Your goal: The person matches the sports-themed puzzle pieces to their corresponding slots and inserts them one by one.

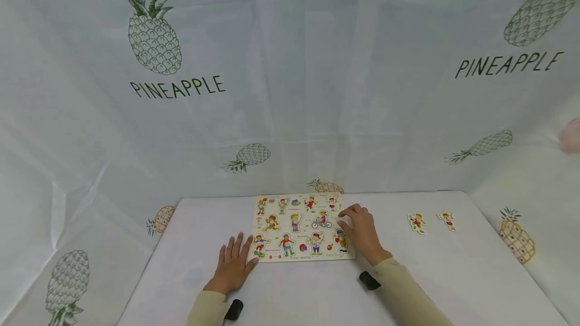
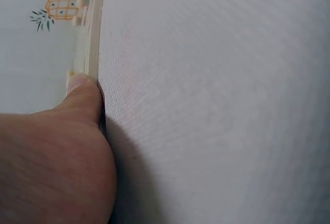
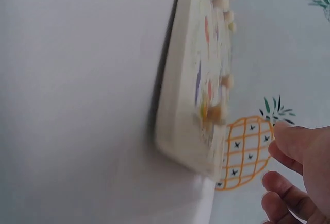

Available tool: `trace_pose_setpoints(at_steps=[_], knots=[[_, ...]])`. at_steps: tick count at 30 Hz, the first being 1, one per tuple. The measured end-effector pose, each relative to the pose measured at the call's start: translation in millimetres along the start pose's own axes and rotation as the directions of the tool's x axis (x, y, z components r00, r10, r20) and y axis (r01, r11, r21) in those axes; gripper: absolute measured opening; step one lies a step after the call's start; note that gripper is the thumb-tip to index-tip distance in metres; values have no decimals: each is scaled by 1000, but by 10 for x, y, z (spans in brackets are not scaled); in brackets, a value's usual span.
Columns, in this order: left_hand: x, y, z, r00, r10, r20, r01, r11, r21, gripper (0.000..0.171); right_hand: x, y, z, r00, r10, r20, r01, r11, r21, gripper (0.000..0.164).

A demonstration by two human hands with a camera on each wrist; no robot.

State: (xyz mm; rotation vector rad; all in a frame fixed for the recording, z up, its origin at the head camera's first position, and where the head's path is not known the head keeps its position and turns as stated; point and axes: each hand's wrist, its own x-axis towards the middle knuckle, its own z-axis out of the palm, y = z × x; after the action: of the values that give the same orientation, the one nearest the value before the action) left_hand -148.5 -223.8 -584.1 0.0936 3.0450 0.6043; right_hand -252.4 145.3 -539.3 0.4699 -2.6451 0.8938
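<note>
A pale wooden puzzle board (image 1: 299, 258) with several printed sports-figure pieces lies flat on the table; small knobs rise from it in the right wrist view. My left hand (image 1: 234, 264) rests at the board's lower left corner, fingers spread. Its thumb (image 2: 82, 92) touches the board's edge (image 2: 95, 33). Over the right side of the board is my right hand (image 1: 364, 230), near the cyclist piece (image 1: 322, 220). In the right wrist view its thumb (image 3: 296, 144) and fingers stand apart with nothing between them.
Two loose figure pieces, a soccer player (image 1: 417, 223) and a figure in red and white (image 1: 447, 220), lie on the table (image 1: 290, 296) to the right. Behind hangs a white cloth (image 1: 326, 89) printed with pineapples. A black band device (image 1: 369, 280) sits at the right wrist.
</note>
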Motion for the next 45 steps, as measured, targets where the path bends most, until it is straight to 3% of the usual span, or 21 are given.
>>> trace_pose_setpoints(at_steps=[13, 27, 35, 45], knots=[[41, -41, 47, 1000, 19, -20, -19, 1000, -8, 66, -291, 287, -255, 999, 25, -22, -25, 1000, -19, 16], [22, -20, 98, 999, 31, -37, -31, 1000, 7, 66, -614, 372, -347, 1000, 3, -17, -3, 999, -33, 19], [-28, 22, 23, 998, 48, -41, -49, 998, -27, 71, -668, 452, -430, 1000, 15, 12, -15, 999, -34, 19], [3, -25, 55, 999, 29, -42, -29, 999, 18, 67, -674, 654, -571, 996, -50, -78, 46, 998, -47, 23]])
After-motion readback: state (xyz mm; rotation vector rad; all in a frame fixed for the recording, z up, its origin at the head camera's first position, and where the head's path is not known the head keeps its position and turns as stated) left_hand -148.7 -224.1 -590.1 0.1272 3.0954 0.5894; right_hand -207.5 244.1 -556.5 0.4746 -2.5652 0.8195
